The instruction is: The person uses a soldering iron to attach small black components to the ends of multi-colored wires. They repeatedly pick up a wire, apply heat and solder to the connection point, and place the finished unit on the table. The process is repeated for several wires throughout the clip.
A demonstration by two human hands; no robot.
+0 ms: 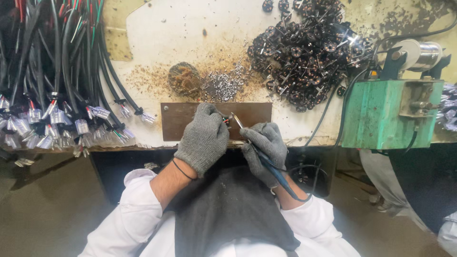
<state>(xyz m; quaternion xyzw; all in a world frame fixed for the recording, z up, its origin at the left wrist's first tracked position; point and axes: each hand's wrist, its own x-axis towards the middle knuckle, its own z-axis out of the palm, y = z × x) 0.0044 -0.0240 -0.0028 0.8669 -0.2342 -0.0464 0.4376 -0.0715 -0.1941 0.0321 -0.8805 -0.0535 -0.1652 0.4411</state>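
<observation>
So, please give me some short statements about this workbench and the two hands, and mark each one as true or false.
1. Both hands wear grey knitted gloves. True: the left hand and the right hand are gloved.
2. The right hand holds a soldering iron with a blue handle. True.
3. The hands work over a green metal plate. False: the plate is brown; the green thing is a box at the right.
4. The pile of dark round parts lies at the left of the bench. False: it lies at the upper right; bundles of wires lie at the left.
5. The left hand rests flat and empty beside the plate. False: it pinches a small part with coloured wires.
</observation>
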